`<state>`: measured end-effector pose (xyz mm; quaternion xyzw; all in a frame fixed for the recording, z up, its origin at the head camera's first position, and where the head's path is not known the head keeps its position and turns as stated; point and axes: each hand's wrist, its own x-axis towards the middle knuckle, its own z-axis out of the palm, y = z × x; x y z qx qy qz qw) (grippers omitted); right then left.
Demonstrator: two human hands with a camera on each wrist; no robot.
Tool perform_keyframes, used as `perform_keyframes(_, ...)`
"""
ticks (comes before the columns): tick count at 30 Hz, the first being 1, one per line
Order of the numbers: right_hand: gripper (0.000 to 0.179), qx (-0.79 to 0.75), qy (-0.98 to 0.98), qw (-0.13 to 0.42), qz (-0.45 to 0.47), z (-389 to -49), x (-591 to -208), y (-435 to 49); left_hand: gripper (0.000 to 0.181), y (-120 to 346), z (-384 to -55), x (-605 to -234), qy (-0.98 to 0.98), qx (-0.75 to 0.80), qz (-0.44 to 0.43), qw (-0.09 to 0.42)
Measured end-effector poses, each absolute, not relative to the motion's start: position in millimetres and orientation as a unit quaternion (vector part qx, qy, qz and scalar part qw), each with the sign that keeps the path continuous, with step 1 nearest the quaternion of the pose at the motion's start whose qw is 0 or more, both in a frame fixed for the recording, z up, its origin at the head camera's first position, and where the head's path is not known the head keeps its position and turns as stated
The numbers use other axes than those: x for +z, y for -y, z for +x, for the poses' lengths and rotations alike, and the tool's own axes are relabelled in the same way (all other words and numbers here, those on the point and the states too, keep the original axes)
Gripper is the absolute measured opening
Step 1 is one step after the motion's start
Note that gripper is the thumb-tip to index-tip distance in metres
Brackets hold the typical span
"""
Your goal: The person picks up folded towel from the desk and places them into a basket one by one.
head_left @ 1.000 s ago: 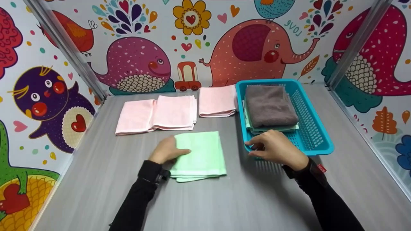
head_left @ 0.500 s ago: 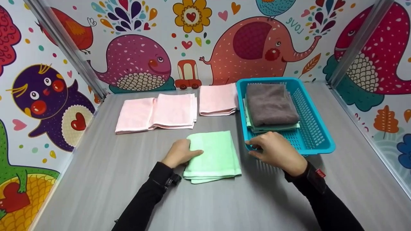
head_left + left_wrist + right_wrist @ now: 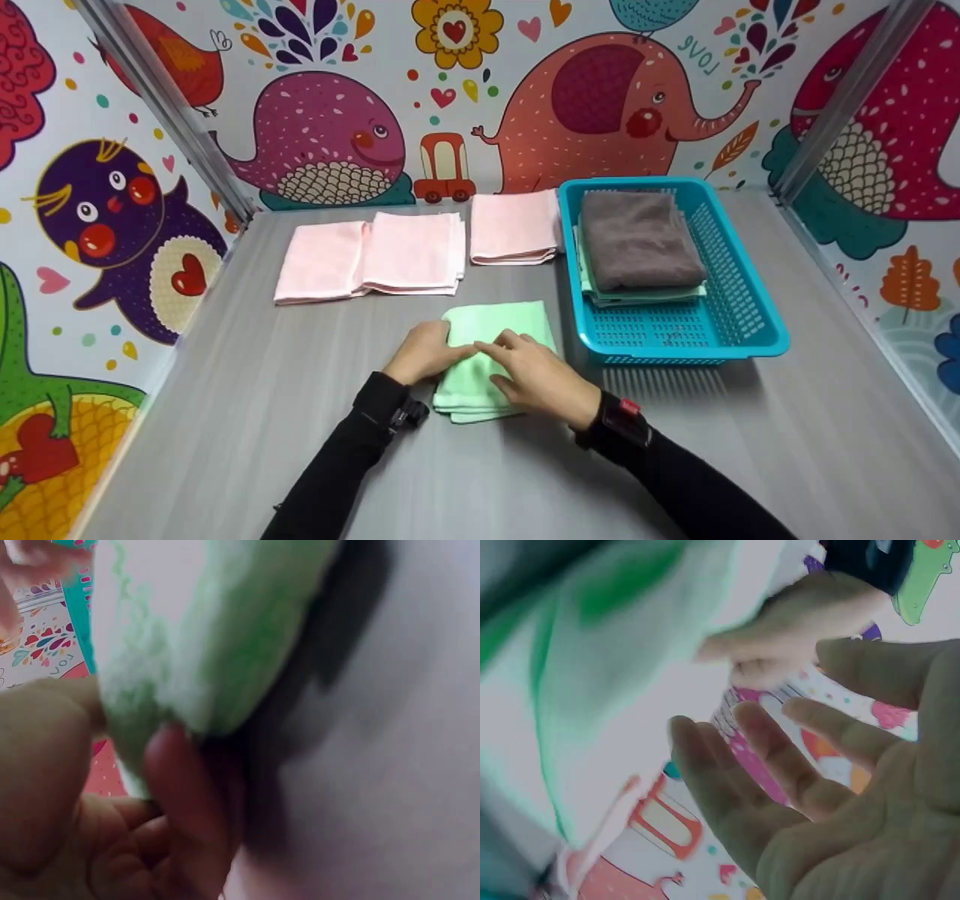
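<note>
A folded light green towel [image 3: 487, 330] is in front of me, left of the basket. My left hand [image 3: 424, 352] grips its left side, thumb on top; in the left wrist view the fingers curl round the green towel's folded edge [image 3: 217, 637]. Over the towel's right part is my right hand [image 3: 536, 375], which hides some of it in the head view. The right wrist view shows this right hand [image 3: 817, 795] with fingers spread and nothing between them, next to the towel [image 3: 630, 690].
A blue plastic basket [image 3: 750, 300] stands at the right, holding a stack of folded towels with a grey-brown towel [image 3: 637, 240] on top. Along the back lie folded pink towels [image 3: 416, 251], one [image 3: 514, 229] against the basket's left side. Cartoon-printed walls [image 3: 450, 97] enclose the grey table [image 3: 225, 420].
The green towel has moved right with my left hand. My right hand has left the basket's front left corner and come left over the towel.
</note>
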<state>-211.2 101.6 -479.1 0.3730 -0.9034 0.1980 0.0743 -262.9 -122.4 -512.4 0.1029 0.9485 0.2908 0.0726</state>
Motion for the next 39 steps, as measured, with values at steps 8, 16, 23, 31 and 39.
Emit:
perform_keyframes(8,0.055,0.211,0.946,0.020,0.246,-229,-498,-116,0.041,119,-260,-511,-0.958,0.261,0.108,0.056)
perform_keyframes(16,0.052,0.260,0.941,-0.029,0.214,-240,-506,-119,0.039,119,-258,-512,-0.958,0.259,0.110,0.059)
perform_keyframes(23,0.047,0.290,0.925,-0.016,0.243,-245,-507,-119,0.036,115,-258,-513,-0.952,0.265,0.137,0.064)
perform_keyframes(31,0.044,0.285,0.923,-0.012,0.260,-245,-507,-119,0.034,115,-258,-513,-0.950,0.261,0.155,0.064)
perform_keyframes(39,0.038,0.269,0.920,0.048,0.283,-238,-503,-116,0.033,121,-259,-498,-0.947,0.270,0.155,0.075)
